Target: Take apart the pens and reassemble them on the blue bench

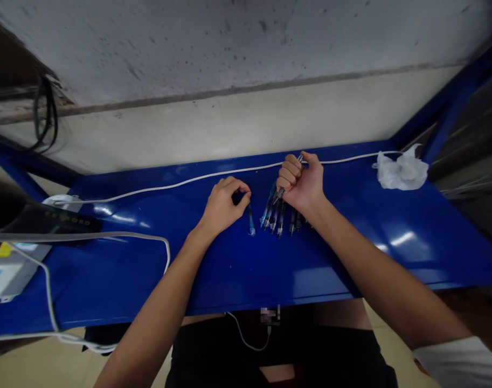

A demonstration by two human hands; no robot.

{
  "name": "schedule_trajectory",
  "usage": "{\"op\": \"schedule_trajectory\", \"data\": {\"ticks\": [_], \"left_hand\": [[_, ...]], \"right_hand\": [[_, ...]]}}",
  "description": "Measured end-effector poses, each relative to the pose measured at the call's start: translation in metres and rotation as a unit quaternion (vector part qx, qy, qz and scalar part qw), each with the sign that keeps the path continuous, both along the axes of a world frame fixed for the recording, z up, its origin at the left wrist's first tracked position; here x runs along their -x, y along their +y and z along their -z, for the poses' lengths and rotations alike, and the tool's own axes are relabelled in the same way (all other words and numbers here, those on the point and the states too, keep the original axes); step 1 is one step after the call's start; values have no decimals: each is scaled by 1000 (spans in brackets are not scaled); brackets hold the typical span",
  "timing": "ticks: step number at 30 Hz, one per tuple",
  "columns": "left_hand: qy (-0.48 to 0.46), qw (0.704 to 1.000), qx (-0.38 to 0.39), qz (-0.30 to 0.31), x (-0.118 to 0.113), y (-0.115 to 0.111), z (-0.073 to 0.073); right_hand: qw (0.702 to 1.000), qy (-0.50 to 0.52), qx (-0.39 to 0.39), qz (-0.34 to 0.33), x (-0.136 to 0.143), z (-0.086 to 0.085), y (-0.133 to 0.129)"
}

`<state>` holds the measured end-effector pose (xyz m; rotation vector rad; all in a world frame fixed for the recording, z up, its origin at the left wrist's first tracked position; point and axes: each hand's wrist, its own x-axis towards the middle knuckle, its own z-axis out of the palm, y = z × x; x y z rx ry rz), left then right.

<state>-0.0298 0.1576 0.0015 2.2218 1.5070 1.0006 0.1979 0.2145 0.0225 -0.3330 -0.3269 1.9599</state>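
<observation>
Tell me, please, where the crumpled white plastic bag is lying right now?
The white plastic bag lies at the blue table's far right, beyond the right hand.

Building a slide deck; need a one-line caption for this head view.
Left hand pinches one pen while right hand grips a pen bundle on a blue table.

A plain workshop or small assembly station. The blue metal surface [149, 253] has blue steel frame posts [451, 102] rising at its right end and stands against a stained, bare concrete wall [229, 59]. White cables [157, 188] trail along the surface's far edge, and a grey device [7, 269] sits at its left end.
</observation>
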Motion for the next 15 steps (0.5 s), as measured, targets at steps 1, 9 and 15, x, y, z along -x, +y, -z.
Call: {"op": "schedule_trajectory", "data": {"ticks": [1,9,15], "left_hand": [[4,1000,3,-2,0,0,-1],[23,999,5,-21,-1,0,2],[22,999,18,-33,-2,-1,0]], "right_hand": [[1000,-5,1,0,0,0,0],[1000,5,14,-1,-1,-3,-2],[1000,-14,2,24,2,-8,-3]]}}
